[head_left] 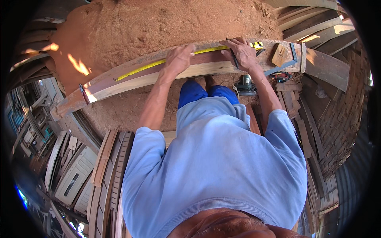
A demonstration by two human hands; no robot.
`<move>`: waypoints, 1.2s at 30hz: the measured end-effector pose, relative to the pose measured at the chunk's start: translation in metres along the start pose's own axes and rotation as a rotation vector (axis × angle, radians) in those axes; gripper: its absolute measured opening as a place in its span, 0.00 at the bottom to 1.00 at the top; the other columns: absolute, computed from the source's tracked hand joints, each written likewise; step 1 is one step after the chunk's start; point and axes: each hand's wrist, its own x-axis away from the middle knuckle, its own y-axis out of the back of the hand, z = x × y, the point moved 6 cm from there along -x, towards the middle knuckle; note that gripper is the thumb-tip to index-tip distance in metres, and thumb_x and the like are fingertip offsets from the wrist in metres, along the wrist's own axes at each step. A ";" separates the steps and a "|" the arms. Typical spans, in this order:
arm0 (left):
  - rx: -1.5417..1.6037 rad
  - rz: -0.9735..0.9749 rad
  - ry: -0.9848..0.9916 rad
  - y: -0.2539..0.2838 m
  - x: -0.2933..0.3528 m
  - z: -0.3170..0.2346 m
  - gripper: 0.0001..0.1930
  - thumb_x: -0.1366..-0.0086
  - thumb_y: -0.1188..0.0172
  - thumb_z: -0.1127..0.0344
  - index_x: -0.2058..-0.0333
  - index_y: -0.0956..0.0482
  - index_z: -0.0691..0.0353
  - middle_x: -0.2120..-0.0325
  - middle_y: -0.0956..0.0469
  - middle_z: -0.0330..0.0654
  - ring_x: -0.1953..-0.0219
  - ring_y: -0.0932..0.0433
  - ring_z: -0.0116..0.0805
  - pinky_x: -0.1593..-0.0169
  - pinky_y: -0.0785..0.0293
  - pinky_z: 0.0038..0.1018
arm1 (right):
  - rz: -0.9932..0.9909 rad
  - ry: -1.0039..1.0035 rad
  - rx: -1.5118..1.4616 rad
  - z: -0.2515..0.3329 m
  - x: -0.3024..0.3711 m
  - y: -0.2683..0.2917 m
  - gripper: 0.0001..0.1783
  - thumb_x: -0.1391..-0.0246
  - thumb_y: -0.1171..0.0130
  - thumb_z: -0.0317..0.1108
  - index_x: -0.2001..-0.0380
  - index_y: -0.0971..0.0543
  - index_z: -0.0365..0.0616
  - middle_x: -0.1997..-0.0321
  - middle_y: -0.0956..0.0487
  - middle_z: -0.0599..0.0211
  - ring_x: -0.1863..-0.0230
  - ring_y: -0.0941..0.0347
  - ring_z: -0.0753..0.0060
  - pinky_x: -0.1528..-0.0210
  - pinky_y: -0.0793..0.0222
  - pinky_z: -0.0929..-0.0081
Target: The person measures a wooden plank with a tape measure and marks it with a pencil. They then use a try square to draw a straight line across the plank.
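Note:
A yellow tape measure blade (141, 69) stretches along a reddish-brown board (149, 75) that lies on a long plank. My left hand (179, 58) is closed over the blade, its fingers curled at the blade's edge. Farther right, my right hand (243, 54) bends over the same board with a thin dark pencil-like stick (235, 60) between its fingers. Just beyond those fingers sits the yellow-and-black tape measure case (257, 45); how far the hand touches it is partly hidden.
On the plank's right end lie a small wood block (280, 54) and a blue-grey metal square (293, 59). A clamp-like piece (83, 93) grips the left end. Below are a power tool (246, 85) and stacked boards (107, 170). Sawdust (166, 23) heaps beyond.

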 end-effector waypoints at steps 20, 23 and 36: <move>-0.050 -0.061 0.083 -0.015 0.016 0.015 0.03 0.36 0.37 0.66 0.64 0.20 0.56 0.69 0.20 0.44 0.60 0.23 0.50 0.52 0.29 0.45 | 0.055 -0.114 -0.096 -0.126 0.033 0.018 0.10 0.40 0.39 0.44 0.63 0.18 0.50 0.66 0.16 0.60 0.59 0.22 0.48 0.51 0.34 0.54; -0.010 -0.105 0.026 -0.033 0.005 -0.007 0.02 0.37 0.37 0.66 0.66 0.20 0.55 0.71 0.22 0.43 0.61 0.24 0.50 0.52 0.29 0.45 | -0.044 -0.090 -0.013 -0.114 0.034 0.018 0.13 0.41 0.37 0.45 0.63 0.18 0.48 0.67 0.16 0.60 0.61 0.21 0.48 0.51 0.33 0.55; -0.149 -0.294 0.051 -0.034 0.016 -0.022 0.06 0.41 0.32 0.65 0.64 0.16 0.49 0.47 0.24 0.40 0.43 0.32 0.48 0.39 0.41 0.50 | -0.041 -0.054 -0.242 -0.129 0.037 0.016 0.11 0.44 0.33 0.37 0.63 0.20 0.42 0.70 0.16 0.55 0.64 0.19 0.47 0.59 0.27 0.56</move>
